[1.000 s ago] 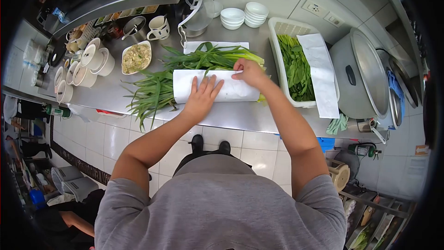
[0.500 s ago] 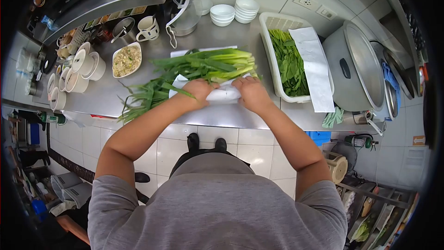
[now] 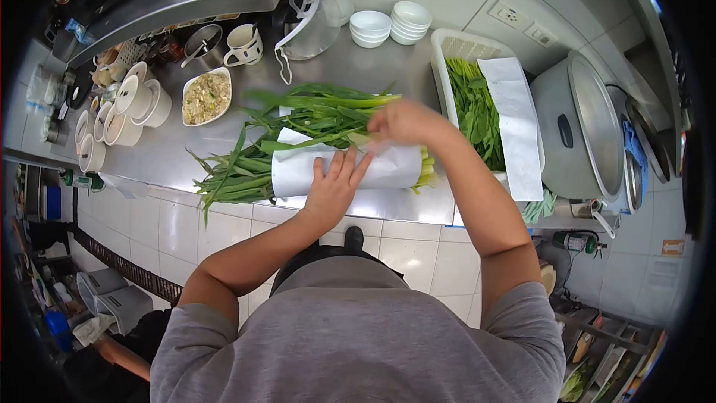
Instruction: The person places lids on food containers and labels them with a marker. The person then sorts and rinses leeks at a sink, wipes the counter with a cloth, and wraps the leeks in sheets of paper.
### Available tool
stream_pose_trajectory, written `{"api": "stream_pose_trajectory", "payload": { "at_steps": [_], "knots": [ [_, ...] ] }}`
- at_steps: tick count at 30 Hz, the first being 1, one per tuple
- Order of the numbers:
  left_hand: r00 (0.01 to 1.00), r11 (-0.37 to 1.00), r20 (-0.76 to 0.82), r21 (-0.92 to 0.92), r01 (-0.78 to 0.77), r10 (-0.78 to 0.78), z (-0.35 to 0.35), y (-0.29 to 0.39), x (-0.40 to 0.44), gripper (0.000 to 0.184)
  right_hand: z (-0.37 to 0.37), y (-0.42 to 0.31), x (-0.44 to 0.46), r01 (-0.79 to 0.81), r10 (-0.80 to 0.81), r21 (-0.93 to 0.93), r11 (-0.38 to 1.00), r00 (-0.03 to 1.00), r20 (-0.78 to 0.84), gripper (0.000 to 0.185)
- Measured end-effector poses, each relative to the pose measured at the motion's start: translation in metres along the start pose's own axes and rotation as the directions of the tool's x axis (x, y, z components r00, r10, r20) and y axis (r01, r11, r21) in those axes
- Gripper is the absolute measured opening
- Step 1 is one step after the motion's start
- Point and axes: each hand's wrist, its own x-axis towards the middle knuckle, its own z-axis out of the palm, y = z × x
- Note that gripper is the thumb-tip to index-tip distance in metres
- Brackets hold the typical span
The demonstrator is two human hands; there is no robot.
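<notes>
A bundle of long green leafy stalks (image 3: 239, 174), like green garlic or leeks, lies on the steel counter, wrapped in white paper (image 3: 298, 170). Pale stalk ends (image 3: 426, 168) stick out at the right end of the wrap. My left hand (image 3: 333, 188) rests flat on the paper with its fingers spread. Behind the wrap lie more of the same stalks (image 3: 321, 101), loose. At their right end, over the paper's far edge, is my right hand (image 3: 403, 123); its fingers look bent but are smeared by motion, so any hold is unclear.
A white basket (image 3: 440, 78) of leafy greens with a paper sheet (image 3: 514, 127) stands right, beside a large lidded pot (image 3: 556, 119). White bowls (image 3: 369, 27) stand behind. Left are a bowl of chopped food (image 3: 207, 97), a mug (image 3: 244, 46) and several lidded tubs (image 3: 123, 128).
The wrapped bundle now lies closer to the front edge, apart from the loose stalks. My left hand has opened flat on the paper; my right hand has moved up toward the loose stalks.
</notes>
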Motion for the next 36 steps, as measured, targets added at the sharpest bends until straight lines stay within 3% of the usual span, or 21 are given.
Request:
{"api": "stream_pose_trajectory", "payload": {
  "at_steps": [1,2,3,4,5,8,11,13,14,16,18,20,22,23,27,29,32,34,36],
  "knots": [
    [1.000,0.999,0.020,-0.033,-0.016,0.017,0.000,-0.001,-0.001,0.091,-0.014,-0.004,0.014,-0.068,0.079,0.169,0.983,0.995,-0.056,0.050],
    [0.998,0.997,0.040,-0.063,-0.036,0.039,-0.001,-0.002,-0.002,0.090,-0.015,0.004,0.036,-0.062,0.072,0.169,0.984,0.996,-0.052,0.050],
    [0.999,0.998,0.040,-0.056,-0.031,0.034,-0.004,-0.003,-0.001,0.090,-0.009,0.020,0.066,0.056,-0.032,0.099,0.993,0.971,-0.236,0.050],
    [0.998,0.997,0.025,-0.063,-0.050,0.052,-0.007,-0.001,-0.001,0.079,0.001,0.036,0.093,0.161,-0.145,0.007,0.987,0.903,-0.405,0.050],
    [0.998,0.995,0.010,-0.068,-0.069,0.069,-0.011,0.001,-0.001,0.069,0.018,0.052,0.117,0.172,-0.156,0.003,0.985,0.900,-0.408,0.050],
    [0.993,0.993,-0.024,-0.005,-0.119,0.119,-0.017,0.003,-0.006,0.076,0.048,0.070,0.158,0.151,-0.189,-0.136,0.979,0.921,-0.339,0.050],
    [0.994,0.994,-0.046,-0.053,-0.099,0.096,-0.010,0.001,-0.014,0.074,0.053,0.057,0.158,0.103,-0.117,-0.064,0.993,0.952,-0.284,0.045],
    [0.997,0.993,-0.016,-0.081,-0.080,0.079,-0.009,0.002,-0.018,0.078,0.048,0.052,0.154,0.037,-0.030,0.069,0.997,0.995,-0.098,0.034],
    [0.997,0.994,-0.013,-0.082,-0.075,0.074,-0.008,0.001,-0.018,0.078,0.047,0.049,0.151,0.040,-0.033,0.068,0.997,0.995,-0.093,0.034],
    [0.998,0.995,0.019,-0.077,-0.057,0.058,-0.008,0.000,-0.015,0.083,0.047,0.049,0.146,0.152,-0.167,0.242,0.958,0.985,0.043,0.029],
    [0.998,0.992,0.007,-0.113,-0.058,0.059,-0.006,-0.004,-0.014,0.077,0.060,0.046,0.133,0.176,-0.189,0.192,0.965,0.981,0.053,0.031],
    [0.996,0.980,-0.024,-0.179,-0.089,0.086,0.000,-0.009,-0.012,0.094,0.070,0.040,0.120,0.201,-0.211,0.139,0.970,0.976,0.056,0.035],
    [0.994,0.981,-0.054,-0.165,-0.099,0.092,0.005,-0.009,-0.012,0.104,0.077,0.034,0.110,0.089,-0.064,0.240,0.967,0.992,-0.113,0.043],
    [0.996,0.975,-0.043,-0.204,-0.087,0.080,0.007,-0.009,-0.012,0.103,0.074,0.032,0.108,0.086,-0.068,0.224,0.971,0.994,-0.086,0.051],
    [0.998,0.973,-0.057,-0.228,-0.032,0.020,0.004,-0.014,-0.003,0.104,0.061,0.020,0.096,0.079,-0.094,0.194,0.978,0.993,0.071,0.049],
    [0.999,0.969,-0.016,-0.244,0.023,-0.028,0.001,-0.016,0.006,0.105,0.063,0.024,0.090,0.256,-0.253,0.000,0.967,0.956,0.147,0.044],
    [0.997,0.965,0.046,-0.250,0.075,-0.065,-0.003,-0.013,0.017,0.114,0.057,0.024,0.081,0.108,-0.111,0.025,0.994,0.977,0.182,0.039],
    [0.980,0.943,0.160,-0.292,0.162,-0.119,-0.004,-0.015,0.026,0.121,0.061,0.028,0.084,0.096,-0.093,-0.014,0.995,0.986,0.141,0.035],
    [0.976,0.951,0.194,-0.268,0.153,-0.103,-0.003,-0.020,0.031,0.127,0.063,0.029,0.088,0.142,-0.121,-0.102,0.985,0.974,0.190,0.033]
  ]
}}
